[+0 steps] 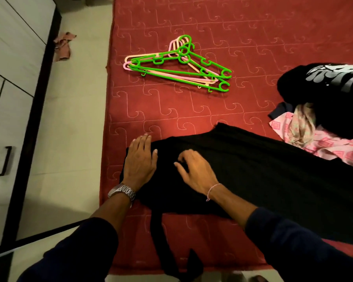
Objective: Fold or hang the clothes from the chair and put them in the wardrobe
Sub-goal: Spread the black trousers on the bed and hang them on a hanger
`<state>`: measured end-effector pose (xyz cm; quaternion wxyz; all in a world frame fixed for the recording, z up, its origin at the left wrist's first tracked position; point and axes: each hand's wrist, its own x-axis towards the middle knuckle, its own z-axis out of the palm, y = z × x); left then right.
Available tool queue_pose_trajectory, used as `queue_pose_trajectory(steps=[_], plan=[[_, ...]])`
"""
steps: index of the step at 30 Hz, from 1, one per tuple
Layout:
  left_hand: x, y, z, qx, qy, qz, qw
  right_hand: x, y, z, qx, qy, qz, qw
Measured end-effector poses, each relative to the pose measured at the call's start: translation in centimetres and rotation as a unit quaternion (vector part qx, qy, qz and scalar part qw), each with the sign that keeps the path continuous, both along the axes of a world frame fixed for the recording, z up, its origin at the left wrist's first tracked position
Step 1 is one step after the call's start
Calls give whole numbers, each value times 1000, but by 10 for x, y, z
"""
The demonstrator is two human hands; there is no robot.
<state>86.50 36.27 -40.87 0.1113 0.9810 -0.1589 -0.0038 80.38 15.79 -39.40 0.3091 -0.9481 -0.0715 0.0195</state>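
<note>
On the bed (192, 21), at 6 o'clock from the hangers (177, 64), the black garment (263, 171) is seemingly mid-fold: the left hand (140, 159) presses it flat, fingers straight, the right hand (194, 169) rests loosely curled, likely about to fold it over.

Dark navy long sleeves (86, 247) are worn on both arms, pushed back from the wrists. A silver metal link watch (121, 192) is worn on the left wrist, and a thin pink thread bracelet (212, 190) is tied round the right wrist.
</note>
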Motion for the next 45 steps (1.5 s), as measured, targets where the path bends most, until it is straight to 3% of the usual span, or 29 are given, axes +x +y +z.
queue_pose_trajectory(steps=[2, 5, 9, 14, 19, 21, 23, 25, 32, 37, 39, 42, 45], plan=[[-4, 4, 4, 12, -19, -27, 999, -21, 25, 4, 22, 57, 40, 997], [-17, 9, 14, 41, -49, -61, 996, -51, 49, 10, -37, 117, 73, 990], [-40, 15, 23, 48, -64, -56, 995, -79, 64, 17, -105, 243, 14, 964], [-76, 20, 21, -33, 5, -49, 998, -109, 94, 19, -115, 321, -45, 939], [-107, 24, 15, -63, 128, -30, 989, -114, 95, 28, 87, 348, -129, 924], [-116, 25, 9, -56, 181, -47, 981, -115, 87, 35, 254, 397, -176, 864], [-122, 25, 6, -47, 199, -44, 978, -116, 76, 43, 408, 477, -187, 756], [-126, 23, 6, -27, 205, -46, 977, -119, 61, 53, 432, 499, -169, 732], [-129, 20, 7, 35, 223, -48, 973, -89, -3, 98, 405, 537, -85, 735], [-126, 16, 10, 62, 244, -48, 966, -51, -74, 130, 339, 483, -79, 803], [-122, 12, 13, 73, 255, -49, 963, -37, -103, 132, 258, 441, -78, 856], [-115, 6, 17, 86, 276, -52, 956, -23, -137, 115, 35, 327, -92, 940], [-106, 2, 23, 106, 299, -51, 947, -29, -153, 82, -134, 227, -118, 958]])
